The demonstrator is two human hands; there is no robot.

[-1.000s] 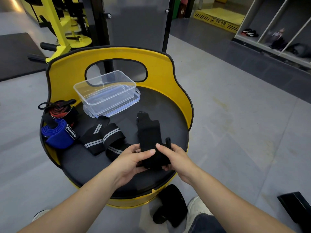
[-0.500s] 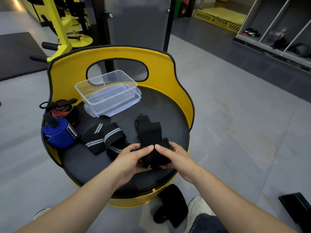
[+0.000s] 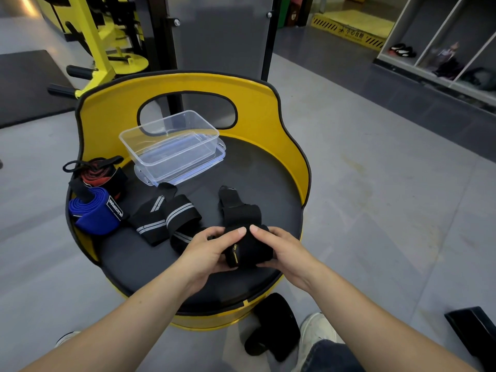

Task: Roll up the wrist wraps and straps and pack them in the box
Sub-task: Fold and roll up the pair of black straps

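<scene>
Head view: black wrap point(image 3: 248, 251) between hands point(image 3: 243, 249)

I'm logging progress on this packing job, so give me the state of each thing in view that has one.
black wrist wrap: partly rolled, tail stretched flat on the seat
left hand: grips the roll
right hand: grips the roll
clear box: open, nothing in it, sitting on its lid
blue wrap: rolled up
red and black wrap: rolled up
grey-striped wraps: unrolled, lying loose
</scene>
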